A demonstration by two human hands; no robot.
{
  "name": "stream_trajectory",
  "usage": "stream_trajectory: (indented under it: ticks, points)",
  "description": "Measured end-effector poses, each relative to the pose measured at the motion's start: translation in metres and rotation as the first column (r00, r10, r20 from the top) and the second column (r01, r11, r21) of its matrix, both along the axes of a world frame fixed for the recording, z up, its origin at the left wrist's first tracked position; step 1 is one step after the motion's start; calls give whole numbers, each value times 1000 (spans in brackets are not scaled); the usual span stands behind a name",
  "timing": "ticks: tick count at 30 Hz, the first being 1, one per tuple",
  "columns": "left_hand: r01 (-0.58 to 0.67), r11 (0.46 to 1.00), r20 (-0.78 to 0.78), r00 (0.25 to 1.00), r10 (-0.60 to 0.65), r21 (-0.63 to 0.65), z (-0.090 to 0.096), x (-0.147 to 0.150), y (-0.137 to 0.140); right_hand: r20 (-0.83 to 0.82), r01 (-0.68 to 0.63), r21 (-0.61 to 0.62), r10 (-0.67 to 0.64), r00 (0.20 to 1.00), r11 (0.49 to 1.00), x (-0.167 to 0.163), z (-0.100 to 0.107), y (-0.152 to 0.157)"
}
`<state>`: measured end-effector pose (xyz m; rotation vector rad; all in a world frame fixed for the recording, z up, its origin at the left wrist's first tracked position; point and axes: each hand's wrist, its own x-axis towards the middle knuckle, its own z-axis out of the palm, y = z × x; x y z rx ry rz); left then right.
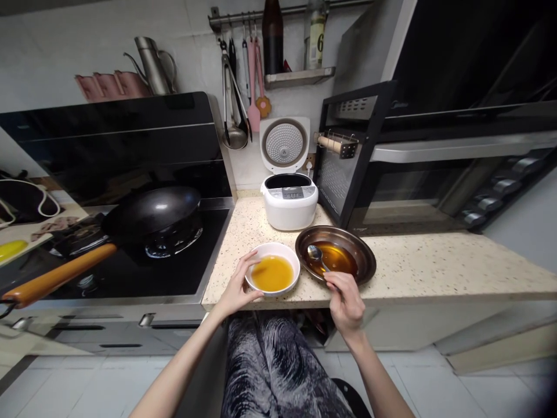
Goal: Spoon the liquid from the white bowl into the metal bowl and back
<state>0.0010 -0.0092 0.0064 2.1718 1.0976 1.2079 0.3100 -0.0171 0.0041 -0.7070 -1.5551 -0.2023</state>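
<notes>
My left hand curves around the left side of a small white bowl, thumb low at the front and fingers up on the rim. Yellow-orange liquid fills much of the bowl. In my right hand is a metal spoon, pinched by its handle. The spoon's head is over the near left part of a dark metal dish, just right of the bowl. A shallow pool of amber liquid lies in this dish. Whether the spoon touches the liquid is hard to tell.
Behind the bowl stands a white rice cooker, lid raised. To the left, a black wok with a wooden handle sits on the hob. An oven in a black rack is at right. Utensils hang on the wall.
</notes>
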Motion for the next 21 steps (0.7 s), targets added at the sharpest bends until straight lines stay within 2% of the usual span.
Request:
stream_trajectory:
  ticks: [5,8,11,14,21]
  points:
    - [-6,1000,-5,1000,6,-8,1,0,-1,278,-46,73,24,960,996,12,-8,5]
    - [-1,1000,-12,1000,1,6,2,0,-1,379,-55,115,7,925,992,22,-12,7]
    - [-8,1000,-12,1000,8,22,1,0,1,444,-62,106,9,896,992,30,-13,7]
    - [-15,999,-12,1000,15,31,-1,0,1,419,-63,75,26,907,995,34,-11,4]
    - [-11,999,-16,1000,12,48,-1,-1,1,242,-34,53,20,970,998,28,-5,-4]
